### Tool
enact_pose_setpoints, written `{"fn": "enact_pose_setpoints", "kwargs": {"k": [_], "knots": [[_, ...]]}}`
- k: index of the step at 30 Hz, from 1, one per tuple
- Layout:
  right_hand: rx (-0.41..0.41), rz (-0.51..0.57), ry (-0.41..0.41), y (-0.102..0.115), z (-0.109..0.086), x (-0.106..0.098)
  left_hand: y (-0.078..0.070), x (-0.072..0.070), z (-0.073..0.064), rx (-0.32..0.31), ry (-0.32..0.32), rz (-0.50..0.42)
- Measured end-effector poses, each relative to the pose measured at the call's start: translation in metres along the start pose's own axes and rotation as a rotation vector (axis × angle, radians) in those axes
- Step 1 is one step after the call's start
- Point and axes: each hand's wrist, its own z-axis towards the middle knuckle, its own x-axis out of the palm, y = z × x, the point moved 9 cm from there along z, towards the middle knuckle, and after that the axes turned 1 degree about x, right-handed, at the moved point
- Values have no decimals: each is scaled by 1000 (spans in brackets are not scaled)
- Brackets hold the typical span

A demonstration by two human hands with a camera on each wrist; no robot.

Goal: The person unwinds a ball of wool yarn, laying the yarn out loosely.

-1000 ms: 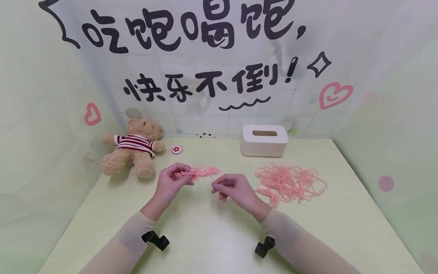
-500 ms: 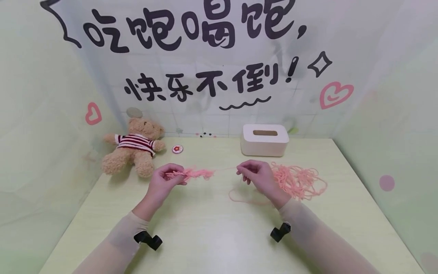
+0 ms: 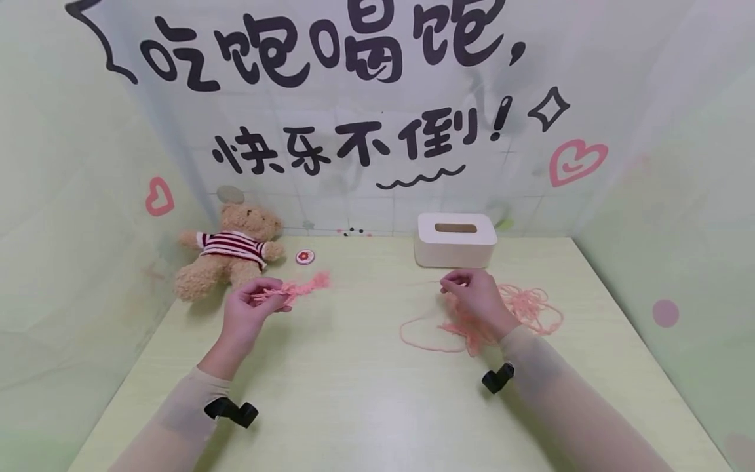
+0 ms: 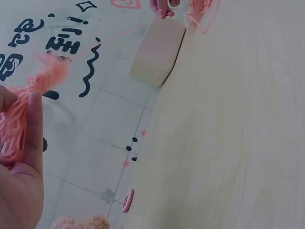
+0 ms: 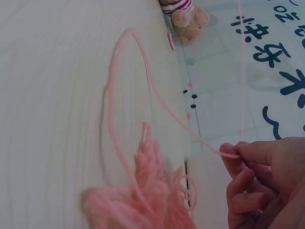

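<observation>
My left hand (image 3: 252, 308) grips a bundle of pink yarn (image 4: 14, 121) in folded strands, its fluffy end sticking out past the fingertips. Above the table on the right, my right hand (image 3: 474, 298) pinches a single pink strand (image 5: 243, 86) between thumb and fingertips. That strand runs taut across to the bundle, and its other side droops in a loop (image 5: 112, 95) down to the table. Below and behind the right hand lies a loose heap of pink yarn (image 3: 533, 308), partly covered by the hand in the head view.
A white tissue box (image 3: 455, 246) stands at the back, just beyond the right hand. At the back left sits a teddy bear (image 3: 232, 252) in a striped shirt, with a small round flower badge (image 3: 305, 256) beside it. Printed cloth walls enclose the table (image 3: 354, 393).
Both hands have drawn apart, the left to the left with the bundle, the right to the right with the strand. The strand between them has lengthened, and a loop has pulled out from the heap.
</observation>
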Motion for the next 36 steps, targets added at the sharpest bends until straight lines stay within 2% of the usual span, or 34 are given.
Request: {"fn": "enact_pose_setpoints", "kwargs": {"k": [3,5,8,14,17,19,21,24,27,29,30,32,36], "knots": [[62,7,-31,-10,5,-11,-5,-11,1,10,-40,3],[72,-18,-55,-14,8,-17,-8,-15,2,19,-66,-3],[77,-47,-64,-18,13,-21,-7,-16,3,21,-67,-18],[103,-6,21,-17,21,-3,-3,1,7,43,-25,-16],[30,-82,19,-5,22,6,-2,14,8,51,-1,-30],[-51,-144,33,9,20,16,0,25,7,47,28,-38],[-129,-180,89,25,13,35,2,35,7,43,63,-48],[-190,-94,265,46,-4,74,3,49,5,43,111,-52],[-195,61,448,63,-24,112,4,59,4,43,132,-51],[-197,136,525,73,-34,132,4,63,4,38,132,-45],[-206,158,543,77,-38,139,5,65,5,36,129,-39],[-212,163,529,81,-42,148,6,66,5,29,121,-31],[-242,160,396,85,-44,145,8,67,5,17,118,-19]]}}
